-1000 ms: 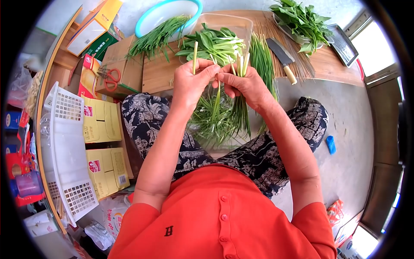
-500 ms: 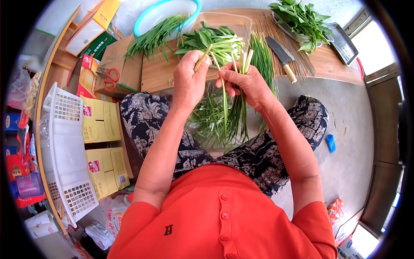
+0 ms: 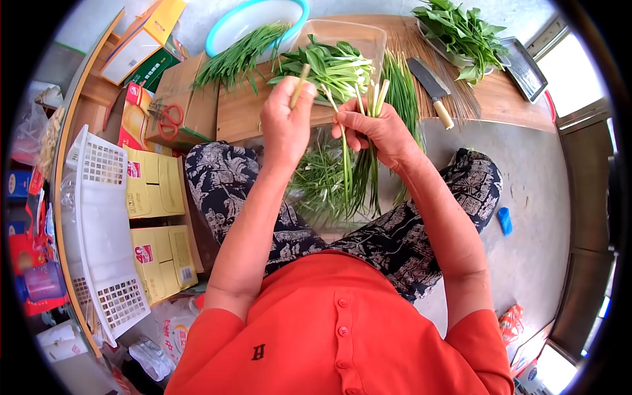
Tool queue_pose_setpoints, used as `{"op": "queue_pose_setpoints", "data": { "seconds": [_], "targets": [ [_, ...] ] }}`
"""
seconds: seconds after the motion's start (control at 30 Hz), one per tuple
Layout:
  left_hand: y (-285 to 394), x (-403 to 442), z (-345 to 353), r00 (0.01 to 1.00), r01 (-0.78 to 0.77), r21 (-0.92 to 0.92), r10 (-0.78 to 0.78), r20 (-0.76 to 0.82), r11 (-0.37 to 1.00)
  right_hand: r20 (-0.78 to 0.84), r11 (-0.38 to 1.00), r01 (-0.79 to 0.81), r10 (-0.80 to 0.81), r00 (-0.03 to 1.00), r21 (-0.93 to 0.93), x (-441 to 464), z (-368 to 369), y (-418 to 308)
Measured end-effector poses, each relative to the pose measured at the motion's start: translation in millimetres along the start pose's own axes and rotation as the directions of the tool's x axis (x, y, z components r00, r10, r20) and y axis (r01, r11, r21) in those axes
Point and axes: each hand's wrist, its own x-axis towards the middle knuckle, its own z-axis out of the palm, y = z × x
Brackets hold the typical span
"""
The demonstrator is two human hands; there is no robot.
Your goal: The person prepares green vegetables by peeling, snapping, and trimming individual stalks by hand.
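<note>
My left hand (image 3: 286,122) is closed around a short tan stick (image 3: 301,84), whose top end pokes out above the fist. My right hand (image 3: 378,131) grips a small bunch of chives (image 3: 378,99), pale stem ends up and green leaves hanging down. One stalk (image 3: 346,158) stands a little apart from the bunch, at the right thumb and fingers. Beyond my hands, leafy greens with pale stems (image 3: 345,71) lie in a clear plastic tray (image 3: 382,41). More long chives (image 3: 400,82) lie right of the tray. Below the hands is a loose heap of thin green leaves (image 3: 319,178).
A cleaver (image 3: 431,85) rests on thin brown sticks (image 3: 464,99) on the wooden table (image 3: 507,108). At the back stand a blue-rimmed basin (image 3: 214,39) and a dish of leafy greens (image 3: 461,36). Red scissors (image 3: 171,122) are by boxes at left, near a white basket (image 3: 105,243).
My left hand has moved slightly left, away from the chives, and the tan stick points more upright. My right hand keeps its hold almost in place.
</note>
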Motion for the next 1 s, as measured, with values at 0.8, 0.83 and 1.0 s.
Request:
{"op": "queue_pose_setpoints", "data": {
  "seconds": [0.8,0.83,1.0],
  "targets": [
    [3,5,-11,0.999,0.004,0.236,0.005,-0.036,0.972,-0.071,0.922,0.149,-0.186,0.980,-0.357,3,-1,6],
    [2,5,-11,0.999,0.050,0.087,-0.050,-0.005,0.995,-0.075,0.936,0.145,-0.177,0.981,-0.321,3,-2,6],
    [6,-2,-1,0.959,0.244,-0.147,-0.215,0.184,0.959,-0.057,0.932,0.173,-0.201,0.978,-0.320,5,-2,9]
  ]
}}
